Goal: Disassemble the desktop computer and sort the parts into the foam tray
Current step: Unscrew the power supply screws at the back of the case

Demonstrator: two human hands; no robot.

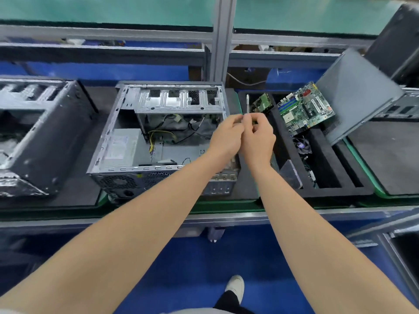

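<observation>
The open grey computer case (158, 137) lies on its side on the bench, with a power supply (122, 146), a drive cage (179, 98) and loose cables (163, 134) inside. My left hand (226, 134) and my right hand (258, 137) meet above the case's right edge. My right hand grips a screwdriver whose thin metal shaft (247, 104) points up and away. My left fingertips pinch at the base of that shaft. The black foam tray (340, 191) at the right holds a motherboard (306, 107), a small green card (263, 103) and a fan (302, 145).
A grey side panel (356, 94) leans over the tray's far right corner. A clear plastic piece (291, 173) stands in the tray's near slot. Another black case (34, 132) sits at the left. A vertical frame post (221, 39) rises behind the case.
</observation>
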